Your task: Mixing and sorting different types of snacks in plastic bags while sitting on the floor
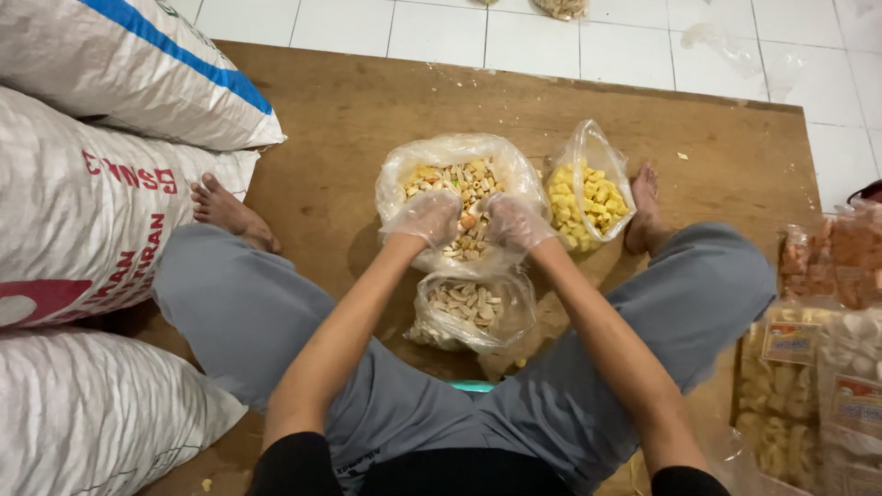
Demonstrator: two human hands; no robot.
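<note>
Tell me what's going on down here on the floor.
A person sits on a wooden board with legs spread, both hands in thin clear plastic gloves. The left hand and right hand dig into an open bag of mixed snack pieces. A smaller bag of pale pieces lies just below it, nearer the person. A bag of yellow pieces stands open beside the right hand. Big woven sacks are stacked to the person's left, and sealed snack packets lie to the right.

Three open snack bags (pixel 459 188), three sacks (pixel 83 220)
</note>
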